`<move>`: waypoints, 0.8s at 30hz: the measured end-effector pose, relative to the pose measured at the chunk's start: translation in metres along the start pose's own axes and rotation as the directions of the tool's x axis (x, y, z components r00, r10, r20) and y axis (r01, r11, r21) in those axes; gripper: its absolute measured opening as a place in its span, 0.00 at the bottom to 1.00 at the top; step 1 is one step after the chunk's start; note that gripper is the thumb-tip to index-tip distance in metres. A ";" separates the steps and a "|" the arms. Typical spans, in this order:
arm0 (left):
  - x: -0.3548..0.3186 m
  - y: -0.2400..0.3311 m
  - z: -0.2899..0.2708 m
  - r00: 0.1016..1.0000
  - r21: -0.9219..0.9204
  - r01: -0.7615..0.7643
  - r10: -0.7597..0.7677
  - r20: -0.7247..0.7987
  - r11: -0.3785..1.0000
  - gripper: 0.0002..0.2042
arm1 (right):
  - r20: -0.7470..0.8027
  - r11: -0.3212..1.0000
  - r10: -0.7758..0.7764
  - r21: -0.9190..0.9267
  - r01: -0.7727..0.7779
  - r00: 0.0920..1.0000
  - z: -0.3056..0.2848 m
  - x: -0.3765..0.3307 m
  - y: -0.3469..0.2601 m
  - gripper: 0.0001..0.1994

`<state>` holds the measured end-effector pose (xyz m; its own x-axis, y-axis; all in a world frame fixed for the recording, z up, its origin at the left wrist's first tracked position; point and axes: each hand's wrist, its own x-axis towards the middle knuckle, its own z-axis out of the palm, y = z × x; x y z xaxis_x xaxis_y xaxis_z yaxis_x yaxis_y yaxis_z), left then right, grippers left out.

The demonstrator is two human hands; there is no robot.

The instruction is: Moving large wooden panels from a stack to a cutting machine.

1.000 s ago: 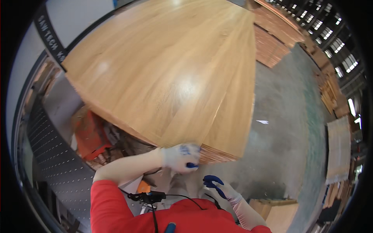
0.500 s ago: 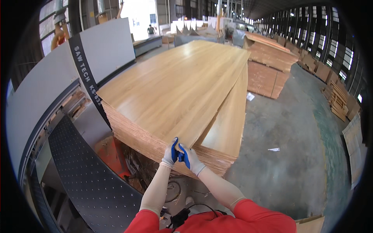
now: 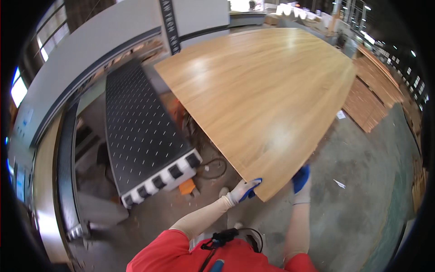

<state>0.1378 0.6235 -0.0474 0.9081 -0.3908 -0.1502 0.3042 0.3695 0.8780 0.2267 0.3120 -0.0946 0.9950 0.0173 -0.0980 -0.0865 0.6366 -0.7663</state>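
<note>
A large wood-grain board (image 3: 267,104) spreads out in front of me, its near corner jutting toward my body. My left hand (image 3: 245,190), in a white and blue work glove, is closed on the board's near-left edge beside that corner, thumb on top and the other fingers below. At the board's right edge is my right hand (image 3: 301,180), gloved the same way. It is blurred, its fingers are partly hidden by the edge, and I cannot tell whether they grip. The board covers most of what lies beneath it.
A black machine table (image 3: 140,131) dotted with light marks and ending in a black-and-white striped front stands at left. Behind it runs a pale machine body (image 3: 113,27). Stacked brown boards (image 3: 369,99) rise at far right. A paper scrap (image 3: 339,184) lies on the concrete floor.
The top board has swung and shifted over the stack, its near corner now jutting toward me. My hands have parted: the right went to the right edge. My view has turned left.
</note>
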 end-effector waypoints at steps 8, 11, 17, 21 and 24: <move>-0.283 -0.043 -0.016 0.960 -0.235 -0.024 -0.043 -0.277 0.972 0.21 | -0.148 0.987 -0.030 -0.160 0.006 0.989 -0.130 0.023 -0.142 0.27; -0.414 -0.048 -0.046 0.902 -0.233 -0.188 0.074 -0.426 0.954 0.14 | -0.061 0.979 0.032 -0.199 -0.043 0.998 -0.084 -0.016 -0.141 0.35; -0.660 -0.080 -0.070 0.669 0.196 -0.303 0.355 -0.654 0.933 0.14 | -0.382 0.991 0.084 -0.068 -0.119 0.920 0.053 -0.180 -0.068 0.36; -0.801 -0.095 -0.082 0.566 0.281 -0.320 0.420 -0.709 0.905 0.16 | -0.460 0.980 -0.060 -0.197 -0.036 0.886 0.147 -0.313 -0.008 0.36; -0.882 -0.094 -0.109 0.619 -0.045 -0.368 0.209 -0.757 0.929 0.18 | -0.479 0.965 -0.115 -0.262 -0.017 0.870 0.216 -0.389 0.046 0.36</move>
<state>-0.6604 1.0253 -0.0472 0.8437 0.4731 -0.2536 -0.0388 0.5249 0.8503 -0.1535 0.5014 0.0454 0.8521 -0.4276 -0.3018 -0.1132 0.4124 -0.9039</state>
